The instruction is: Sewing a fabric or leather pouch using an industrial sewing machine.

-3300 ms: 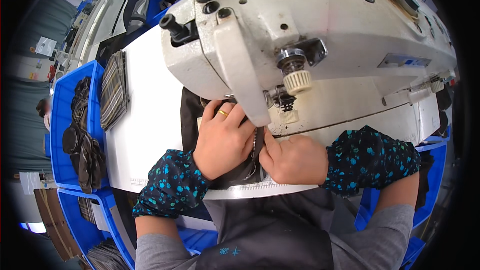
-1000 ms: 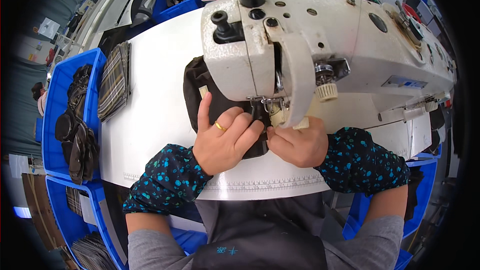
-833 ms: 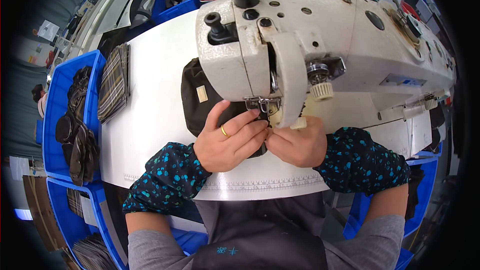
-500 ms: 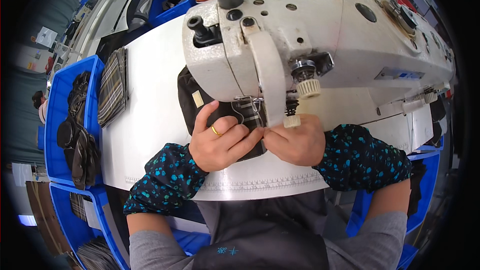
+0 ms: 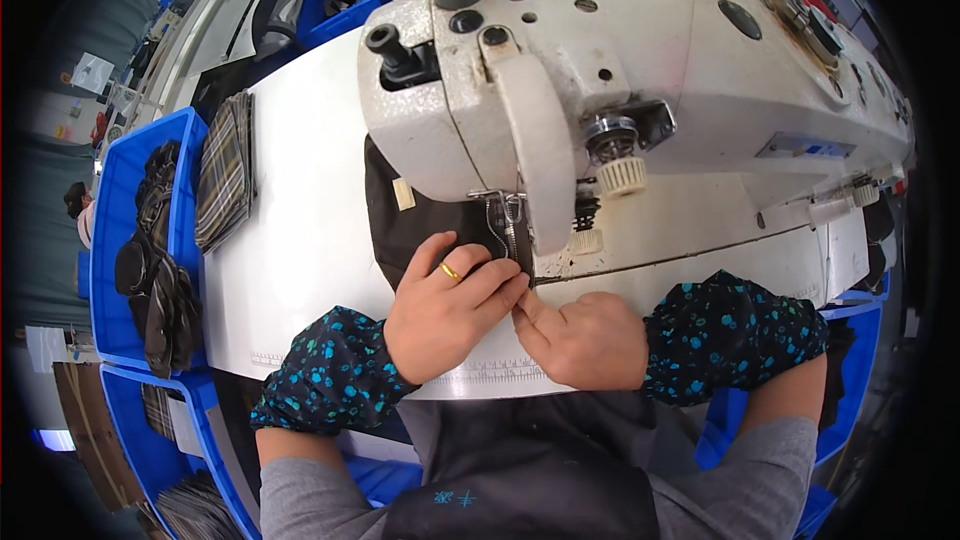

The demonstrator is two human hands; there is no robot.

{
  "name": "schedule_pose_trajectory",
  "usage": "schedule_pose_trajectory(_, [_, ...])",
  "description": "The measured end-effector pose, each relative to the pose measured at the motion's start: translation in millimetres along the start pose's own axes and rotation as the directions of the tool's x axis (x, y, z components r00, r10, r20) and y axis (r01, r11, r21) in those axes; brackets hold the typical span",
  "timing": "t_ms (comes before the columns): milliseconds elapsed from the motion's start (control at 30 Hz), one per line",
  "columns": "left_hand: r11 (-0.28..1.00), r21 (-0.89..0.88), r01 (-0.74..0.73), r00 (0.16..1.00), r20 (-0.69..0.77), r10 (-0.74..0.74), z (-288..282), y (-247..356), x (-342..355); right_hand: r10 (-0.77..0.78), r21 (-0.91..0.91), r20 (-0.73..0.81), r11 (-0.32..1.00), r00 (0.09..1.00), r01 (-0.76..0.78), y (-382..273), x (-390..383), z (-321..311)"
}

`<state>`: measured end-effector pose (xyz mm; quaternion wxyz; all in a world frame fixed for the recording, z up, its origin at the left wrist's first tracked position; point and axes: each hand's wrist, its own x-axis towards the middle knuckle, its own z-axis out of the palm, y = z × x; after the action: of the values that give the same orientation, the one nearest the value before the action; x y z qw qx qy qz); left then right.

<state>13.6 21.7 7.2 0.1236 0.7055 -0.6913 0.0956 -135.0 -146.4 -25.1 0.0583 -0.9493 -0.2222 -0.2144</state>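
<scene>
A white sewing machine reaches over the worktop, with its presser foot above a dark fabric piece. A strip of metal zipper teeth runs along that fabric toward me from the foot. My left hand, a gold ring on one finger, rests over the fabric's near part, its thumb and forefinger pinched at the edge. Touching it from the right, my right hand has thumb and forefinger closed on the same near edge. The fingertips partly hide the fabric there.
On the left, a stack of plaid fabric pieces lies beside a blue bin of dark pieces. More blue bins stand below and behind. A printed ruler strip follows the white table's front edge. A cream tag sits by the machine head.
Both hands have come toward me, with the right one moving farther out from under the machine. The plaid area near the foot is no longer visible; zipper teeth show there.
</scene>
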Motion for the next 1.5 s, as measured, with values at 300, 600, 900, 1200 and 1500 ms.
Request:
schedule_pose_trajectory(300, [0.979,-0.166,0.122,0.992,0.036,-0.118,8.0,3.1,3.3,0.017,-0.009,0.038,1.0,0.999,-0.017,-1.6,-0.1,-0.7])
schedule_pose_trajectory(600, [0.97,-0.173,0.169,0.986,0.024,-0.167,14.8,-5.9,11.1,0.003,-0.079,-0.009,0.997,1.0,-0.003,10.3,8.7,6.4])
schedule_pose_trajectory(900, [0.962,-0.145,0.23,0.972,-0.024,-0.235,31.5,-27.4,17.9,0.116,-0.135,0.01,0.984,0.993,-0.113,25.4,18.0,17.1])
schedule_pose_trajectory(1200, [0.976,0.008,0.219,0.965,-0.148,-0.215,21.7,-21.5,14.2,0.137,-0.012,0.001,0.99,0.991,-0.137,29.2,16.3,16.4])
schedule_pose_trajectory(1500, [0.994,0.044,0.101,0.986,-0.136,-0.094,18.0,-26.6,21.7,0.126,0.043,-0.031,0.991,0.992,-0.124,27.8,16.8,18.5])
